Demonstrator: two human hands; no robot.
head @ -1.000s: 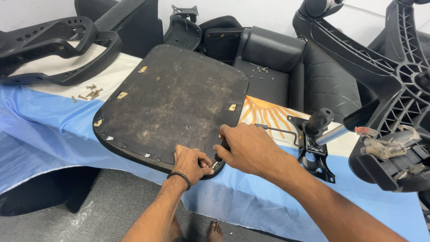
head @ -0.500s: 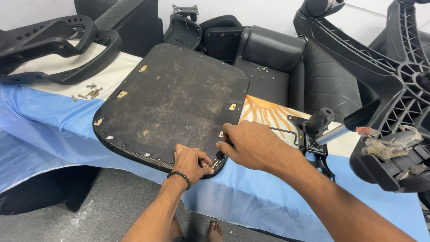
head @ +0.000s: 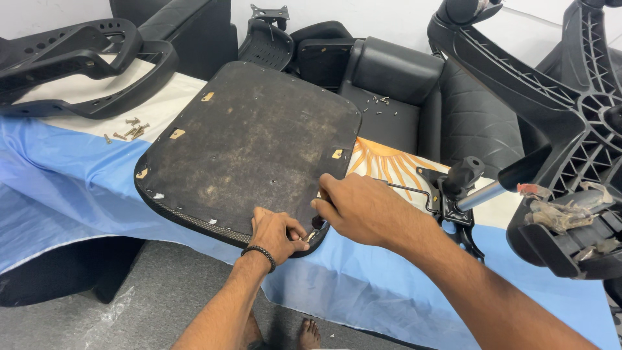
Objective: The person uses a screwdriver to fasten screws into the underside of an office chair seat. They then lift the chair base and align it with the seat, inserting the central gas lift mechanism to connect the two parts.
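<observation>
So I'm pinching something small and metal with my left hand at the near corner of the seat pan, can't tell exactly what. My right hand is wrapping around a dark tool handle and pressing it at that same corner. The pan's lying underside up on the blue and white cloth. Loose screws are sitting further left, and a black chair base is looming on the right.
</observation>
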